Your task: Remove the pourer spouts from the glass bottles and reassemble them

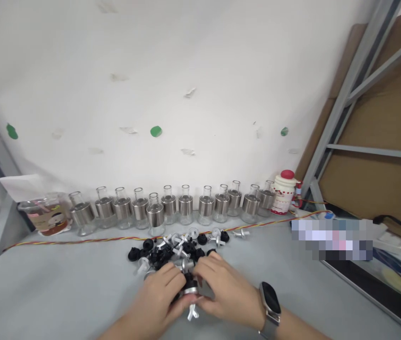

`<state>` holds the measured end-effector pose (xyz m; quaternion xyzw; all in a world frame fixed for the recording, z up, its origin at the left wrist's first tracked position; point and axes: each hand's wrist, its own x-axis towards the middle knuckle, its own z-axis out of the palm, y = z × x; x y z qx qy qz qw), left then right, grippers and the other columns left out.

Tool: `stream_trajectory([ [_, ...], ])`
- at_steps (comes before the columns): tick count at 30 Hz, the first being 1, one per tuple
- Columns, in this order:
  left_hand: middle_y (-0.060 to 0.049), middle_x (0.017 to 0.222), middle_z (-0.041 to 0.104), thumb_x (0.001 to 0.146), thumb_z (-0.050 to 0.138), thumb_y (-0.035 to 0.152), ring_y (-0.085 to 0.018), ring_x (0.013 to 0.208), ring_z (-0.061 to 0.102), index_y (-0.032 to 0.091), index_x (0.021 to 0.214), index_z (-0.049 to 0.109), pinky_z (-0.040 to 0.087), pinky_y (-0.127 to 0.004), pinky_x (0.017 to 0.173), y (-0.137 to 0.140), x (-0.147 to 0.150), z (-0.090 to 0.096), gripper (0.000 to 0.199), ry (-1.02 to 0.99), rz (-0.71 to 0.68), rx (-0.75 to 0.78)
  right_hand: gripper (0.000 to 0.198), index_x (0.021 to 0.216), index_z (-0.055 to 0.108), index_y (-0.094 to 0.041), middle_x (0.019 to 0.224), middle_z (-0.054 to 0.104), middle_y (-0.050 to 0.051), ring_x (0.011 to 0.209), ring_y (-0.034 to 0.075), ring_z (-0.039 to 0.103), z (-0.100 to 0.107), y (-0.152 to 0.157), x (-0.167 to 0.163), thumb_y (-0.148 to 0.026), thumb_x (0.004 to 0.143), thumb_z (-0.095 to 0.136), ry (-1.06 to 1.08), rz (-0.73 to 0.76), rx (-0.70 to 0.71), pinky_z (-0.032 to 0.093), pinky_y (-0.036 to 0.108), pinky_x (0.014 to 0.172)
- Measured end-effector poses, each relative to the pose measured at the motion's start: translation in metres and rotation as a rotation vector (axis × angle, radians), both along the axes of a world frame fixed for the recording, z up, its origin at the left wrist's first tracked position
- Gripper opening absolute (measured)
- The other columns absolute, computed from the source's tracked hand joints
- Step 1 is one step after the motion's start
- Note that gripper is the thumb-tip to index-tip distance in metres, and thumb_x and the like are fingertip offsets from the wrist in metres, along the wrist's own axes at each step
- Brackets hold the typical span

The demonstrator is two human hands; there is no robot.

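Observation:
Close together near the table's front, my left hand [163, 295] and my right hand [223, 290] are both closed on one bottle stopper [191, 289]. It has a black top and a silver ring, and a whitish forked piece pokes out below my thumbs. My fingers cover part of it. Just beyond my fingertips lies a loose pile of black caps [134, 254] and silver and translucent stopper parts [181, 251]. Some of the pile is hidden behind my hands.
Several glass bottles [155, 217] with steel sleeves stand in a row along the wall. A twisted red-yellow wire [90, 241] runs before them. A plastic cup [49, 219] is at left, a white red-topped bottle [283, 193] at right, and a dark-edged panel [370, 288] far right.

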<state>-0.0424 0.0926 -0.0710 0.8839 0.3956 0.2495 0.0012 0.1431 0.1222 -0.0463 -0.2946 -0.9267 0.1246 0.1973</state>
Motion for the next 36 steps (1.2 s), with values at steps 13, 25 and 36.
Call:
stream_trajectory([
  [13, -0.002, 0.068, 0.056, 0.085, 0.043, 0.033, -0.016, 0.062, 0.051, 0.017, 0.071, 0.049, 0.038, -0.026, 0.05, -0.003, -0.001, 0.006, 0.021, 0.103, -0.013, 0.201, 0.043, 0.116, 0.044, -0.017, 0.102, 0.055, 0.007, 0.094, 0.019, 0.048, -0.005, -0.007, 0.0, -0.018, 0.074, 0.053, 0.061, 0.066, -0.091, 0.037, 0.032, 0.087],
  [25, -0.003, 0.067, 0.056, 0.083, 0.045, 0.037, -0.017, 0.061, 0.051, 0.017, 0.073, 0.048, 0.037, -0.026, 0.049, -0.006, -0.001, 0.009, 0.023, 0.03, -0.045, 0.142, 0.034, 0.109, 0.047, -0.013, 0.094, 0.057, 0.009, 0.088, 0.02, 0.048, -0.009, -0.014, 0.001, -0.012, 0.075, 0.049, 0.113, 0.11, 0.046, 0.038, 0.033, 0.083],
  [36, -0.002, 0.068, 0.057, 0.083, 0.047, 0.031, -0.016, 0.061, 0.052, 0.018, 0.076, 0.049, 0.039, -0.025, 0.051, -0.006, -0.002, 0.009, 0.015, 0.01, 0.068, 0.213, 0.008, 0.086, 0.051, -0.016, 0.081, 0.056, 0.005, 0.075, 0.019, 0.047, -0.01, -0.002, -0.003, -0.017, 0.079, 0.049, 0.044, 0.004, 0.189, 0.039, 0.035, 0.074],
])
